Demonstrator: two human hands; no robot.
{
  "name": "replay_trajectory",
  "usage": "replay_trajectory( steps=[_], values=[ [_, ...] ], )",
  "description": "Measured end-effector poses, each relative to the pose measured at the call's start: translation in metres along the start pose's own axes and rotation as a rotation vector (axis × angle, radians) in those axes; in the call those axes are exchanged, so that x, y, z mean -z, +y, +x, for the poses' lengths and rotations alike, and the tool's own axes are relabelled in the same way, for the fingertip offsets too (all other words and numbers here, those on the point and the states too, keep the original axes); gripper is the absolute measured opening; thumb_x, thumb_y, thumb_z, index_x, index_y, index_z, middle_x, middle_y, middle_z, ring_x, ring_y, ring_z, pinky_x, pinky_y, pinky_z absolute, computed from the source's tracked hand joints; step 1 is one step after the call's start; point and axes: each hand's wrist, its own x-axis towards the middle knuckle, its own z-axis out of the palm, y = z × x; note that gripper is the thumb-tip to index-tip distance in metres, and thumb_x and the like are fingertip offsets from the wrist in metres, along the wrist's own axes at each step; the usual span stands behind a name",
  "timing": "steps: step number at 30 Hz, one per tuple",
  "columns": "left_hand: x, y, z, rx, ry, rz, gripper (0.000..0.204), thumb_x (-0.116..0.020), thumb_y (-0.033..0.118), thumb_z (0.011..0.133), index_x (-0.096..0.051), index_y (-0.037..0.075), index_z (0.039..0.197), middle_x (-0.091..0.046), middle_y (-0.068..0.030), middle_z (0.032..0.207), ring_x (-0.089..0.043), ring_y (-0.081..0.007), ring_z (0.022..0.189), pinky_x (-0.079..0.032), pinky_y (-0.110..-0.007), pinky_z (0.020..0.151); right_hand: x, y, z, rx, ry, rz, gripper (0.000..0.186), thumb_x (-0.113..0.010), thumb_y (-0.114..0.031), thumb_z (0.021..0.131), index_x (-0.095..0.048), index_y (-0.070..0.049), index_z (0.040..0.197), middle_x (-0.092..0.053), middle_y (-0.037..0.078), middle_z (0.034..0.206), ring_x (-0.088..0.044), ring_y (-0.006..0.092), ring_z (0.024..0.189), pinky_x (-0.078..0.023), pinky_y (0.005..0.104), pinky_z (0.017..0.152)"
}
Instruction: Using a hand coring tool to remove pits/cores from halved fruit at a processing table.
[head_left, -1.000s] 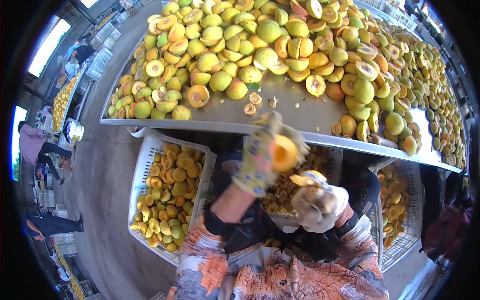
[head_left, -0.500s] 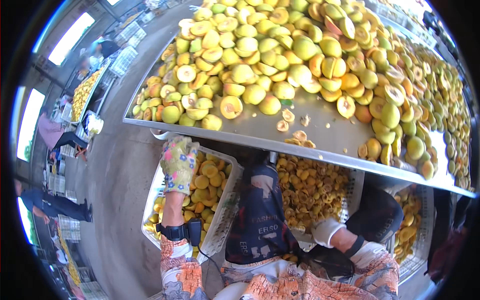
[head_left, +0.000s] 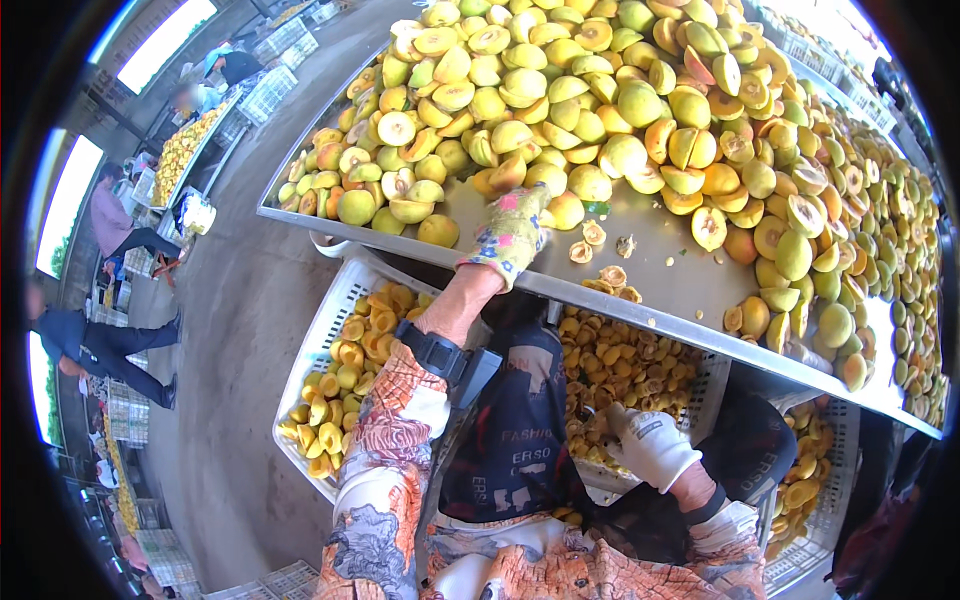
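My left hand, in a floral glove, reaches over the steel tray's front edge to the heap of yellow-green fruit; its fingertips meet fruit, but their grip is unclear. My right hand, in a white glove, is low over a crate of pits and scraps, closed on a small metal tool, which is partly hidden. Loose pitted pieces lie on the tray near its edge.
Crates of fruit halves stand to my left and right. My legs are between them. Along the left are other fruit tables, stacked crates, seated co-workers and a walking person.
My left hand held a fruit half over the edge, dropped to the left crate empty-looking, then rose onto the tray. My right hand lowered from holding fruit to over the middle crate. The view shifted.
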Motion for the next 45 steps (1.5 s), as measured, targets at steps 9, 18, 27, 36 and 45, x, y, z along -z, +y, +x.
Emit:
replay_trajectory(
  steps=[9,18,27,36,45],
  values=[
    [0.018,0.108,-0.027,0.452,0.169,-1.586,0.053,-0.044,0.053,0.097,-0.064,0.004,0.105,-0.069,-0.0142,0.100,-0.070,-0.0214,0.084,-0.058,-0.032,0.065,0.049,-0.006,-0.007,0.094,0.123,0.941,0.034,-0.058,-0.022,0.089,-0.052,-0.002,0.115,-0.059,0.012,0.077,-0.056,0.0243,0.065,-0.048,0.0366,0.066],
    [-0.007,0.153,-0.031,0.421,-0.114,-1.524,0.055,-0.046,0.047,0.098,-0.055,-0.004,0.117,-0.064,-0.0218,0.108,-0.065,-0.0257,0.099,-0.057,-0.033,0.079,0.081,0.003,-0.011,0.063,0.525,0.772,0.034,-0.064,-0.029,0.090,-0.056,0.001,0.105,-0.063,0.023,0.079,-0.062,0.0432,0.078,-0.048,0.0419,0.067],
    [-0.019,0.171,-0.050,0.477,-0.066,-1.353,0.056,-0.039,0.048,0.101,-0.055,-0.004,0.115,-0.065,-0.0155,0.104,-0.066,-0.0227,0.093,-0.055,-0.031,0.082,0.089,0.000,-0.012,0.045,0.500,0.790,0.033,-0.063,-0.027,0.091,-0.056,0.002,0.105,-0.063,0.025,0.084,-0.061,0.0433,0.080,-0.048,0.0415,0.068],
    [-0.015,0.188,-0.056,0.531,0.043,-1.373,0.052,-0.040,0.044,0.102,-0.062,-0.003,0.107,-0.066,-0.0128,0.103,-0.065,-0.0166,0.089,-0.054,-0.027,0.079,0.083,0.001,-0.007,0.127,0.483,0.879,0.034,-0.060,-0.026,0.092,-0.057,0.002,0.111,-0.065,0.023,0.089,-0.065,0.0377,0.083,-0.049,0.0387,0.073],
    [-0.025,0.182,-0.068,0.383,0.093,-1.203,0.046,-0.043,0.039,0.102,-0.063,-0.002,0.104,-0.067,-0.0099,0.100,-0.064,-0.0151,0.089,-0.052,-0.029,0.082,0.078,0.006,-0.004,0.173,0.449,0.930,0.035,-0.058,-0.026,0.093,-0.057,0.002,0.114,-0.066,0.022,0.091,-0.065,0.0356,0.084,-0.049,0.0388,0.074]
  ],
)
